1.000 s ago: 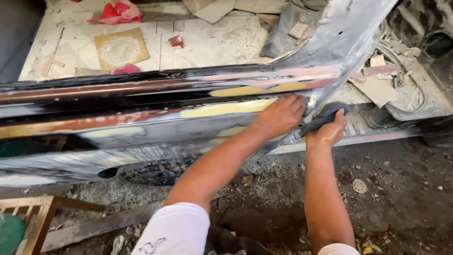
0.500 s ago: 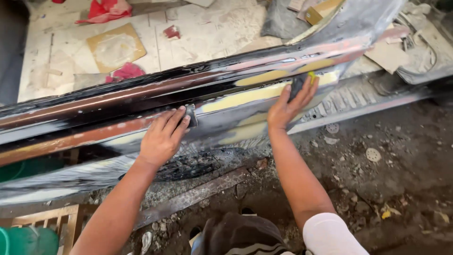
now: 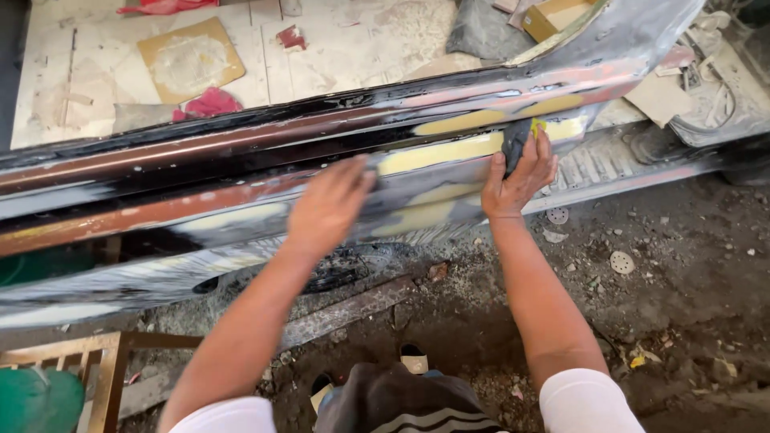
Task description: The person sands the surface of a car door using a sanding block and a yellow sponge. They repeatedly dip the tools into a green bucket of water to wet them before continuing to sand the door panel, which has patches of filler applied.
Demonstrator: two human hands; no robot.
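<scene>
Centre frame, my left hand [image 3: 330,207] has slid right along the long body panel [image 3: 241,200], flat and open, gripping nothing. My right hand [image 3: 521,172] now presses a dark sanding pad [image 3: 515,142] against the yellow filler patch [image 3: 437,152] at upper right, so rubbing has moved up the panel.

Glossy, wet metal panel [image 3: 241,192]

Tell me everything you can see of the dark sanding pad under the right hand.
The dark sanding pad is a small, dark grey, flexible-looking piece with a yellow edge showing at its top. The right hand presses it flat against the yellow filler patch on the long sanded car body panel. Fingers hide most of it.
</scene>
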